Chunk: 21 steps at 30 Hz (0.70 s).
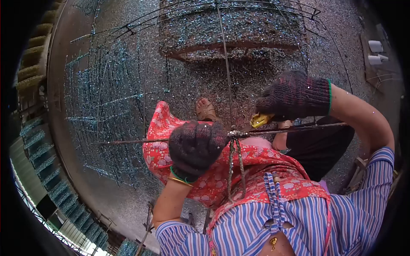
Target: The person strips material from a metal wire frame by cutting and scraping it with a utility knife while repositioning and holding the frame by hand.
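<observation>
On the left, blue tinsel-like strands (pixel 106 89) were spread over the glitter-strewn floor (pixel 183 81), with thin rods of a wire frame (pixel 228 77) seen above them; a snag might be caused there if the frame were swung or lowered. Toward the middle, a thin rod (pixel 136 141) was held across the red floral apron (pixel 213 181). It was clamped in the gloved left hand (pixel 198 147), just left of the joint (pixel 233 134) where the rods were met. If that grip were loosened, the rod could be rolled and the joint pulled out of line. From the joint, looped strands (pixel 241 170) were hung toward the near side; these could be caught in the apron's cloth if the frame were turned.

On the right, a yellow-handled tool (pixel 261 120) was gripped in the gloved right hand (pixel 294 96), close beside the joint. The two hands were held apart, with the joint between them. The tool was mostly hidden by the glove, so its kind could not be told. If it slipped on the knit, the left glove might be struck, or the tool might be dropped toward the feet. Farther right, white objects (pixel 376 47) were seen, too small for any marking to be made out. No brand, label or writing could be read; only floral print and stripes were shown on the clothing.
</observation>
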### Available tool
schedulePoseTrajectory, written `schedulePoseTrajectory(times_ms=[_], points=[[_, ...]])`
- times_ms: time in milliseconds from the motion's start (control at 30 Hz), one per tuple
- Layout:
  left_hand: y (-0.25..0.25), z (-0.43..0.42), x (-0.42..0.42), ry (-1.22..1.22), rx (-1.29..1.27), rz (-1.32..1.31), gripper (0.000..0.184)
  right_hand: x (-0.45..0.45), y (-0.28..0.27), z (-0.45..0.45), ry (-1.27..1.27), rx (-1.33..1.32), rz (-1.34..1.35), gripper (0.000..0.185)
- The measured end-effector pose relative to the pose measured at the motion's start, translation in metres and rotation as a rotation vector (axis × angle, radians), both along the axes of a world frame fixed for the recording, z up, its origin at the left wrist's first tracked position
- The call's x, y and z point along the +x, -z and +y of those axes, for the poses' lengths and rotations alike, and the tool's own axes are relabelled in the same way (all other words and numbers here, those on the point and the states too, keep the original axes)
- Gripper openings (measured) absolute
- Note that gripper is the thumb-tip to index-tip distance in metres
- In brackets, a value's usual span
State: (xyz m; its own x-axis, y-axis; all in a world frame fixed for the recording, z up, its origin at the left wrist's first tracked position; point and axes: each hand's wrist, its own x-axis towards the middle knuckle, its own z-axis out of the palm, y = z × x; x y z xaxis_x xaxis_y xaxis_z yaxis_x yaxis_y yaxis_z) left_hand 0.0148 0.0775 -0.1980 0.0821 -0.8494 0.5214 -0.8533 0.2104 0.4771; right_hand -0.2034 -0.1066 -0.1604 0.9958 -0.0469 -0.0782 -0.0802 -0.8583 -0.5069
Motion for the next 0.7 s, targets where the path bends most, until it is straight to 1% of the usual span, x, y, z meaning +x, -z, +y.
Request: schedulePoseTrajectory(times_ms=[33, 100, 133, 200, 333, 400, 433, 500, 533, 600, 700], points=[[0.006, -0.002, 0.001, -0.015, 0.007, -0.001, 0.034, 0.002, 0.002, 0.000, -0.015, 0.007, -0.001, 0.024], [0.013, -0.006, 0.004, -0.004, -0.137, -0.064, 0.031, 0.006, 0.002, 0.000, -0.028, -0.072, 0.157, 0.027], [0.003, -0.006, 0.009, -0.016, -0.135, -0.067, 0.031, 0.006, 0.008, 0.000, -0.041, -0.071, 0.155, 0.027], [-0.027, -0.010, 0.021, 0.235, 0.059, -0.588, 0.029, 0.005, 0.026, -0.001, -0.042, -0.073, 0.100, 0.032], [-0.027, -0.011, 0.019, 0.182, 0.061, -0.565, 0.023, 0.007, 0.024, 0.002, -0.032, -0.068, 0.097, 0.033], [-0.022, -0.009, 0.021, 0.192, 0.141, -0.534, 0.025, 0.007, 0.011, 0.002, 0.017, 0.060, 0.154, 0.035], [-0.022, -0.010, 0.021, 0.184, 0.137, -0.532, 0.025, 0.007, 0.010, 0.003, 0.010, 0.053, 0.156, 0.035], [-0.027, -0.015, 0.020, 0.269, 0.034, -0.579, 0.024, 0.007, 0.008, 0.002, 0.030, 0.044, 0.221, 0.036], [-0.031, -0.016, 0.019, 0.263, 0.030, -0.579, 0.024, 0.009, 0.008, 0.003, 0.026, 0.037, 0.222, 0.036], [-0.038, -0.016, 0.018, 0.267, 0.055, -0.504, 0.023, 0.014, 0.012, 0.005, -0.006, 0.098, 0.228, 0.036], [-0.037, -0.016, 0.018, 0.255, 0.025, -0.470, 0.021, 0.015, 0.018, 0.007, -0.022, 0.057, 0.284, 0.037]])
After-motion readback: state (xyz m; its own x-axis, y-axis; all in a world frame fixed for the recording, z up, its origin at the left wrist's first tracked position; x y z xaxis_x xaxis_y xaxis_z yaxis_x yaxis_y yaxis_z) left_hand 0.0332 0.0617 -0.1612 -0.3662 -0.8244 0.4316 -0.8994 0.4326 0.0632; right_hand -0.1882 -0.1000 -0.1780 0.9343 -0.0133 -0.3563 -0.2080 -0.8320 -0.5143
